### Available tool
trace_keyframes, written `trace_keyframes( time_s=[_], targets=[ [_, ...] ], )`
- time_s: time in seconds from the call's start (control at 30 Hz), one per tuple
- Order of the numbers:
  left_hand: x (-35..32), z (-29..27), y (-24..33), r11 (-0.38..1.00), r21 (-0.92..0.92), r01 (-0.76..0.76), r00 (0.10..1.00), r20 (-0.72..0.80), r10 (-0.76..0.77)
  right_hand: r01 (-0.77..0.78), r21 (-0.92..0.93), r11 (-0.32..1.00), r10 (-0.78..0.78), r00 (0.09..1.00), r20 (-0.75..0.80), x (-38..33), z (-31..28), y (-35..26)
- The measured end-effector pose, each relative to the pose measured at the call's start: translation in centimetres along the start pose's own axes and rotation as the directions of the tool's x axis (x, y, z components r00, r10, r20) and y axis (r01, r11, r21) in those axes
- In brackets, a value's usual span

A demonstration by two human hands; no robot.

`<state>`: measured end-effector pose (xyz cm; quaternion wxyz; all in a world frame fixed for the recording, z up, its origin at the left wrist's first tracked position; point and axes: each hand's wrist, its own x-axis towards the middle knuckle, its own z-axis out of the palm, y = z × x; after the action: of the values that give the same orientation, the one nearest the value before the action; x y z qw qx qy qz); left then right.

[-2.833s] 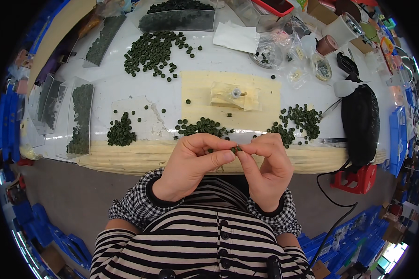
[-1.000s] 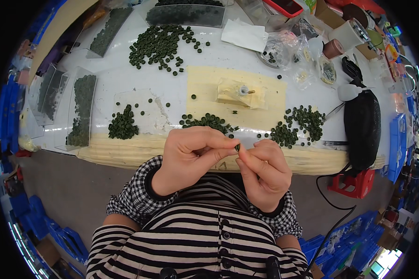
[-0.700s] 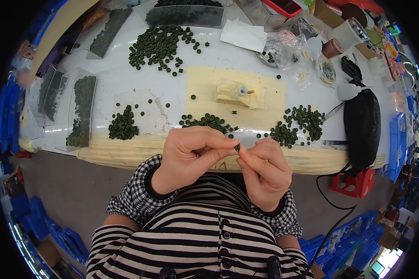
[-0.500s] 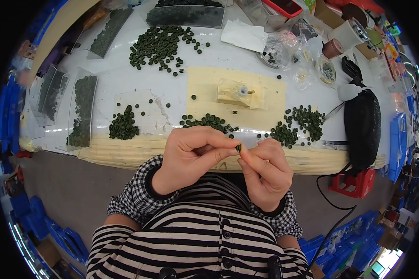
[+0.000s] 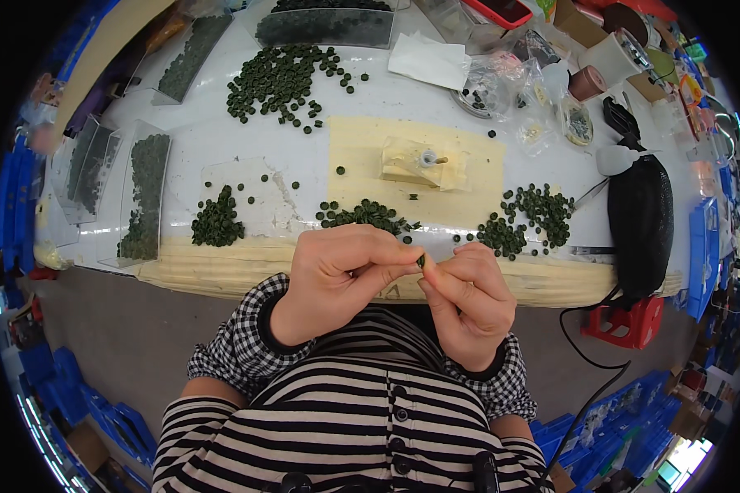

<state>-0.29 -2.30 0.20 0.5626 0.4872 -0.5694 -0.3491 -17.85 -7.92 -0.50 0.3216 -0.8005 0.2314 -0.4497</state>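
Observation:
Between my fingertips, just over the table's near edge, is a small dark green round piece [image 5: 421,261]. My left hand [image 5: 345,275] pinches it between thumb and forefinger. My right hand [image 5: 470,300] meets it from the other side, thumb and forefinger closed on it as well. Fingers cover most of the piece. Right beyond my hands lies a pile of the same green pieces [image 5: 366,215]. Another pile [image 5: 218,218] sits to the left, and a looser one [image 5: 543,212] to the right. A tape-wrapped block [image 5: 411,164] with a small upright fitting stands on the yellow taped patch.
A large heap of green pieces [image 5: 275,82] lies at the far left. Clear bins [image 5: 146,193] of such pieces stand along the left and back. White tissue [image 5: 429,62], plastic bags [image 5: 534,107] and a black-covered object [image 5: 640,218] occupy the far and right side. A red stool [image 5: 633,323] is below.
Hardly anything differs. Both hands keep their pinch on the small green piece, which appears slightly turned between the fingertips.

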Motion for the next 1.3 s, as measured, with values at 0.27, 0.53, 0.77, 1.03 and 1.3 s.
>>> trace_keyframes(
  time_s=[0.27, 0.53, 0.77, 1.03, 1.3],
  targets=[
    [0.3, 0.0, 0.0, 0.995, 0.099, -0.015, 1.000, 0.016, 0.013, -0.020, 0.020, 1.000, 0.021, 0.999, -0.031, -0.3, 0.2, 0.4],
    [0.2, -0.4, 0.3, 0.970, 0.239, 0.033, 0.999, -0.029, -0.027, -0.074, -0.196, 0.978, 0.060, 0.995, -0.075, -0.2, -1.0, 0.7],
    [0.1, -1.8, 0.4, 0.903, 0.375, 0.209, 0.977, -0.127, -0.173, -0.150, -0.543, 0.826, 0.148, 0.988, -0.049, -0.1, -2.2, 1.5],
    [0.1, -2.1, 1.3, 0.633, -0.669, 0.389, 0.840, -0.025, -0.543, -0.107, -0.587, 0.803, 0.117, 0.993, -0.021, -0.2, -1.6, 2.0],
    [-0.5, -1.7, 1.2, 0.475, -0.740, 0.477, 0.796, 0.134, -0.591, -0.279, -0.057, 0.959, 0.274, 0.959, -0.078, 0.1, -1.6, 0.5]
  ],
)
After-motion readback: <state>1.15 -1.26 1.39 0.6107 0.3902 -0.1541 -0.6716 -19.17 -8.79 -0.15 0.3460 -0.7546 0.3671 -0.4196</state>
